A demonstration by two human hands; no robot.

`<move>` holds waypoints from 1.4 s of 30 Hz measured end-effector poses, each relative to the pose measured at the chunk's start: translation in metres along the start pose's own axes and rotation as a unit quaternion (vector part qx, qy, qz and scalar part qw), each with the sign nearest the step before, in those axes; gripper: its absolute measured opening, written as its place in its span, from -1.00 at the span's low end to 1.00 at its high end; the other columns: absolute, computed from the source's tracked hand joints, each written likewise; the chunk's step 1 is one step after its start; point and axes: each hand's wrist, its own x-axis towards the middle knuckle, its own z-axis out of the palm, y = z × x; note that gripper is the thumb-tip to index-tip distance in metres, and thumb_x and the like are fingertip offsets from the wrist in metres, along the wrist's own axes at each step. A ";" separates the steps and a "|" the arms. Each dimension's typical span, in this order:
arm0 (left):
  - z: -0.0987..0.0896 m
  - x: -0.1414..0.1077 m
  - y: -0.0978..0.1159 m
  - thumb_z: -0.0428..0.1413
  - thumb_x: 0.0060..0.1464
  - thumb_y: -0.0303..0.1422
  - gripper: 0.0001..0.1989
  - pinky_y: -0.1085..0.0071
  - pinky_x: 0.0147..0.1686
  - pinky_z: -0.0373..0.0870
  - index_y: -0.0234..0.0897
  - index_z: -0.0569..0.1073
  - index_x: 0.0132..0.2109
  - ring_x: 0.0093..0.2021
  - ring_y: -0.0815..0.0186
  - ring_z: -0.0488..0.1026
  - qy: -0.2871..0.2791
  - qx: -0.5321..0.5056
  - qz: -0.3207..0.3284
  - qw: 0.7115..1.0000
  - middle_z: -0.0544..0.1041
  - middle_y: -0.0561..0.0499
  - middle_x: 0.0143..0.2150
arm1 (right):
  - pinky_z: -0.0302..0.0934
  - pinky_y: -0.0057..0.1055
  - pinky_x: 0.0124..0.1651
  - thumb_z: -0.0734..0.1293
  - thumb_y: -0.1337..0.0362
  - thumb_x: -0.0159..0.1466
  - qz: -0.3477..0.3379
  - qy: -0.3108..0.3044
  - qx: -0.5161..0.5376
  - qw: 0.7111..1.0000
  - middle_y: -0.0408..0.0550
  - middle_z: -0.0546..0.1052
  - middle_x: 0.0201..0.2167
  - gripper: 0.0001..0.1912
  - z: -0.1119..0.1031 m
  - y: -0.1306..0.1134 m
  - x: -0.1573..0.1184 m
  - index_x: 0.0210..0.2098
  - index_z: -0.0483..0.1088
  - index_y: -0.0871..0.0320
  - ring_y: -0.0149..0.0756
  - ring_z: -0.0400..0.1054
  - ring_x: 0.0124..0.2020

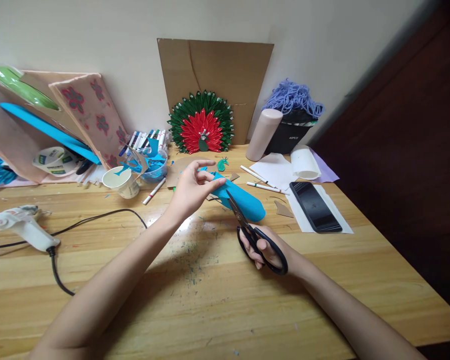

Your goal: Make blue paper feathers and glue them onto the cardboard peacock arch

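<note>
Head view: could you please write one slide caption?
Left hand holds a blue sheet and right hand holds scissors at its edge, over a wooden table.

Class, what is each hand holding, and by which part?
Left hand: blue piece, by its left end. Right hand: black scissors, by the handle loops.

Black-handled metal scissors (241, 217) at a long bright-blue sheet (247, 202)
Left hand (193, 187) pinches the sheet above the pale wooden desk (165, 315); right hand (268, 247) holds the scissors.
</note>
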 end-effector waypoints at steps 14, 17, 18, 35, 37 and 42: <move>0.005 -0.007 0.003 0.23 -0.15 -0.47 -0.59 0.47 -0.40 0.42 -0.35 0.32 -0.11 -0.47 0.42 0.45 -0.014 -0.037 0.001 0.999 0.45 0.11 -0.49 | 0.12 -0.54 -0.66 0.06 -0.48 -0.16 -0.068 -0.031 -0.028 0.997 -0.30 0.19 -0.73 -0.20 -0.006 0.013 0.000 -0.42 0.21 0.17 -0.53 0.05 -0.73; 0.002 -0.005 0.002 0.25 -0.18 -0.48 -0.57 0.52 -0.46 0.38 -0.37 0.35 -0.10 -0.52 0.48 0.40 -0.035 -0.029 -0.012 0.999 0.46 0.09 -0.46 | 0.15 -0.52 -0.64 0.03 -0.49 -0.15 -0.068 -0.050 -0.010 0.996 -0.29 0.20 -0.72 -0.19 -0.008 0.018 0.001 -0.40 0.20 0.17 -0.51 0.07 -0.72; 0.002 -0.005 0.002 0.25 -0.19 -0.49 -0.56 0.53 -0.48 0.35 -0.37 0.36 -0.10 -0.53 0.50 0.37 -0.040 -0.024 -0.013 0.999 0.46 0.08 -0.45 | 0.16 -0.52 -0.63 0.04 -0.48 -0.14 -0.066 -0.051 -0.009 0.996 -0.29 0.20 -0.71 -0.19 -0.008 0.019 0.001 -0.40 0.20 0.17 -0.51 0.08 -0.71; -0.002 -0.003 0.008 0.21 -0.18 -0.58 -0.54 0.49 -0.46 0.30 -0.40 0.36 -0.06 -0.54 0.50 0.34 -0.078 0.002 -0.068 0.995 0.46 0.09 -0.46 | 0.10 -0.60 -0.72 0.25 -0.40 -0.16 -0.023 -0.027 0.010 0.999 -0.34 0.11 -0.69 -0.29 -0.006 0.009 0.001 -0.47 0.18 0.16 -0.60 -0.04 -0.73; -0.003 -0.003 0.007 0.21 -0.18 -0.58 -0.54 0.49 -0.45 0.32 -0.40 0.36 -0.05 -0.53 0.49 0.35 -0.083 0.004 -0.068 0.994 0.46 0.09 -0.45 | 0.09 -0.60 -0.72 0.24 -0.41 -0.16 -0.022 -0.026 0.000 0.999 -0.34 0.11 -0.68 -0.28 -0.006 0.007 -0.001 -0.46 0.18 0.17 -0.60 -0.03 -0.73; -0.003 -0.003 0.007 0.21 -0.16 -0.59 -0.52 0.48 -0.40 0.35 -0.40 0.34 -0.02 -0.46 0.46 0.40 -0.109 -0.013 -0.077 0.991 0.44 0.09 -0.45 | 0.15 -0.56 -0.61 0.04 -0.46 -0.10 -0.056 -0.049 -0.061 0.995 -0.30 0.16 -0.69 -0.21 -0.006 0.006 -0.006 -0.39 0.19 0.18 -0.56 0.04 -0.69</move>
